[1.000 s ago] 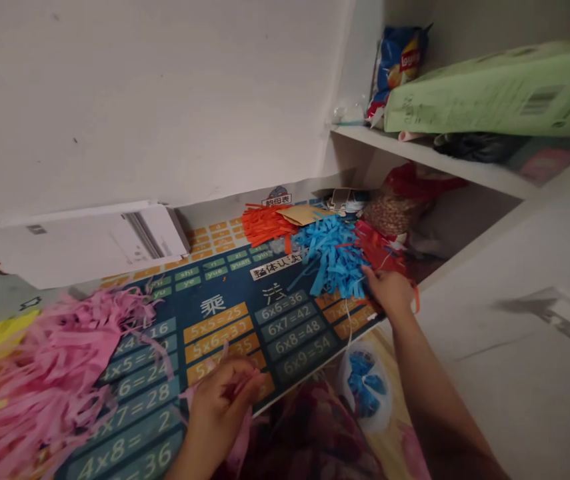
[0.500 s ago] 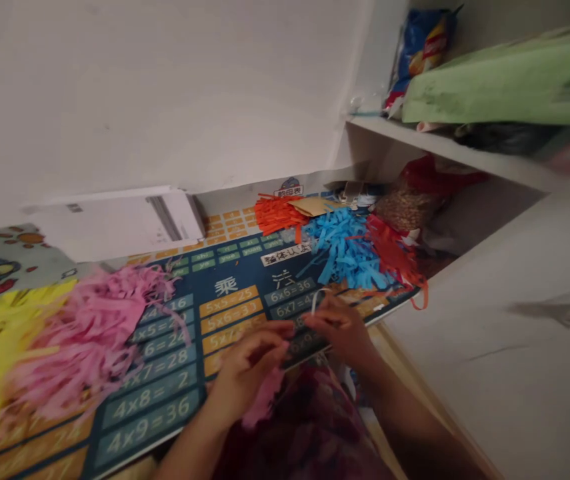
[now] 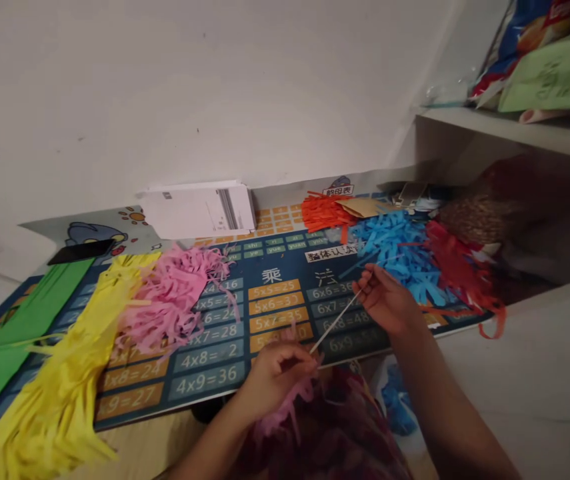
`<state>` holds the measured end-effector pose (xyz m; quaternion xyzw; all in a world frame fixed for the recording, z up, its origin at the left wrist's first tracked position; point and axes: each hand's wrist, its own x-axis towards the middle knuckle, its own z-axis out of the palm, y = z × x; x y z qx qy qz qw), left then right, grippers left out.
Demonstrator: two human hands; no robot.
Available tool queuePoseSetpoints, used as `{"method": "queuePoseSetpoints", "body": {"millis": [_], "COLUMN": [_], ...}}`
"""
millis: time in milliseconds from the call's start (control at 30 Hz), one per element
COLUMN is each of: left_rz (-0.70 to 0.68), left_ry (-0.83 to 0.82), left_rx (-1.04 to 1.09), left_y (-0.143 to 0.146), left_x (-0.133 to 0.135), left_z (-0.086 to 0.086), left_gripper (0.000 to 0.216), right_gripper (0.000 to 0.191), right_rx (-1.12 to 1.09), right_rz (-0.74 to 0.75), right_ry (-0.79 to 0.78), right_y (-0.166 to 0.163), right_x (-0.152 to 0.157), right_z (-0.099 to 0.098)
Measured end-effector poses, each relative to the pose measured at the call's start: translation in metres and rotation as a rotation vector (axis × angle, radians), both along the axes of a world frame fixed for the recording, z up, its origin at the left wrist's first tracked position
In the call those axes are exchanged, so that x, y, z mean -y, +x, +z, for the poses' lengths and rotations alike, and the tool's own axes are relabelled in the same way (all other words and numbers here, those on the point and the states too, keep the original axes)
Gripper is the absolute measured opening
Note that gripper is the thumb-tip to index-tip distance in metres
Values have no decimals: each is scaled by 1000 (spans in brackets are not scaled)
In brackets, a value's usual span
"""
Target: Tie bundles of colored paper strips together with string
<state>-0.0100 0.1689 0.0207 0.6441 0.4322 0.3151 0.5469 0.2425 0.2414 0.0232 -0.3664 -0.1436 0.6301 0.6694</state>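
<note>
Since half a second ago my two hands have drawn apart, and the white strip that was bunched between them now runs taut. My right hand has thumb and forefinger pinched shut on its upper end, the other fingers loosely curled. My left hand is closed on the lower end and on one pink tuft, both at the near edge of the mat.

Around them I count six fringed paper heaps, one of each colour: pink heap, yellow heap, green heap, orange heap, blue heap and red heap. On the mat I read "4x9=36", "4x7=28", "5x5=25" and "乘法". One white box sits against the wall, with one black phone to its left.
</note>
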Motion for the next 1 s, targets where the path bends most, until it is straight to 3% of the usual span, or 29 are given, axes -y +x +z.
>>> {"method": "queuePoseSetpoints", "body": {"millis": [133,233,367,433,500,600,700,1000], "left_rz": [-45,-39,170,319,408,451,465,451], "left_ry": [61,71,35,-121,-314,-475,-536,-505], "left_rx": [-84,-77,139,302,493,660,720,702], "left_y": [-3,-6,-12,-12,-10,-6,-5,-5], "left_x": [4,2,-6,-9,-11,-12,-11,-9], "left_z": [-6,-3,4,5,3,-1,-2,-1], "left_gripper": [25,20,19,25,34,39,41,44], "right_gripper": [12,17,24,23,25,30,30,32], "right_rx": [-45,127,741,1099,1306,1345,1321,1339], "right_rz": [20,36,-67,39,220,357,413,497], "right_ry": [57,141,228,329,458,569,603,548], "right_y": [5,2,-15,-31,-48,-69,-77,-80], "right_x": [-11,-9,18,37,53,66,67,66], "right_z": [7,13,18,20,20,19,16,10]}}
